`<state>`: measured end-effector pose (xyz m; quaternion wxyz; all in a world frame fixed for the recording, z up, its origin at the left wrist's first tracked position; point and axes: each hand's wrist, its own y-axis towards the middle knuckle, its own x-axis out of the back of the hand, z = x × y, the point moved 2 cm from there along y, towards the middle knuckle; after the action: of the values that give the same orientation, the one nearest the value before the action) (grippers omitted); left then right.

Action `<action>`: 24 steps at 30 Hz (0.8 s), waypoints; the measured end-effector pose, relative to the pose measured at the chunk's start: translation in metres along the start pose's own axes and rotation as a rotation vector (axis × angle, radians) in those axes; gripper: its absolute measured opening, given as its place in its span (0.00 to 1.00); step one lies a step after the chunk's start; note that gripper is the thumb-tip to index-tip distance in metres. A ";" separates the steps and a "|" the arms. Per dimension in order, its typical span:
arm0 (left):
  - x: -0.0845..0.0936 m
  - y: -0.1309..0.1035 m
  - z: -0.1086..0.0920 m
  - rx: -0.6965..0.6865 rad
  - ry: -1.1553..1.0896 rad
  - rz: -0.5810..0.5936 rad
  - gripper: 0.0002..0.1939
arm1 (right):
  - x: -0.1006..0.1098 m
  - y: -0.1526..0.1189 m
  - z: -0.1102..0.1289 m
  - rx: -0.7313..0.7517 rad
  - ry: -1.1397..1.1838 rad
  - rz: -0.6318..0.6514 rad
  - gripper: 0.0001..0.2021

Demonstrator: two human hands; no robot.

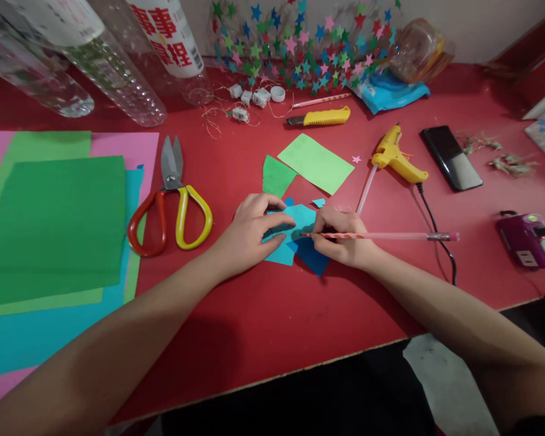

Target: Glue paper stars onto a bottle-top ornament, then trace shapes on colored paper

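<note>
Right hand [345,238] grips 1 pencil [399,237], tip pointing left at blue paper [303,215]. Left hand [254,229], fingers parted, touches its left side.

Light-blue paper [302,218], partly hidden under the left hand [257,227]
Top edge crops the red-lettered bottle [170,39]; right edge cuts off the purple device [520,235].

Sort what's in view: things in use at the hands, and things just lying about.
In use:
- pencil, held in the right hand
- light blue paper, steadied by the left hand

Probably just lying about for now:
- scissors
- knife
- glue gun
- phone
- bottles at the back
</note>
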<state>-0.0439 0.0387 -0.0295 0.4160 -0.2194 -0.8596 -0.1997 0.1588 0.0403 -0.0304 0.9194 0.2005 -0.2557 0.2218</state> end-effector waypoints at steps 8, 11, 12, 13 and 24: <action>0.002 -0.001 -0.001 0.008 -0.011 0.033 0.14 | 0.004 0.003 0.001 -0.328 0.369 -0.252 0.06; 0.003 -0.002 -0.001 0.012 -0.031 0.040 0.17 | -0.001 0.002 0.002 -0.338 0.420 -0.142 0.07; 0.003 -0.002 -0.001 0.014 -0.033 0.040 0.17 | -0.002 0.002 0.002 -0.328 0.441 -0.105 0.07; 0.003 -0.002 -0.001 0.016 -0.033 0.041 0.17 | -0.002 0.003 0.003 -0.312 0.467 -0.093 0.07; 0.004 0.000 -0.001 0.016 -0.041 0.045 0.17 | 0.007 0.007 -0.004 -0.287 0.280 -0.040 0.04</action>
<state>-0.0457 0.0389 -0.0263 0.4045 -0.2394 -0.8644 -0.1788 0.1621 0.0500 -0.0276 0.9693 0.0396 -0.1503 0.1903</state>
